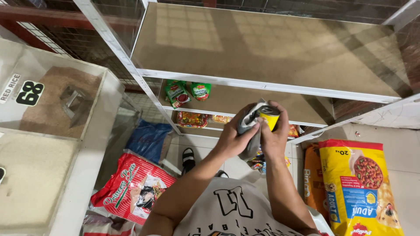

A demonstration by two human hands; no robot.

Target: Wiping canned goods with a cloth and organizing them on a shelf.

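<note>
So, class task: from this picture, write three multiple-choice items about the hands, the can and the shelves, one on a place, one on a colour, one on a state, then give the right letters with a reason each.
1. Where do the two green sauce pouches lie?
A. on the top shelf
B. on the second shelf down, at its left end
C. on the floor

2. What colour is the can in the right hand?
A. yellow
B. blue
C. white

3. What is the left hand doing?
A. hanging free
B. resting on a sack
C. pressing a grey cloth against the can

Answers:
1 B, they sit under the top shelf, near the white frame.
2 A, its side shows yellow between the fingers.
3 C, the cloth is bunched between that hand and the can.
</note>
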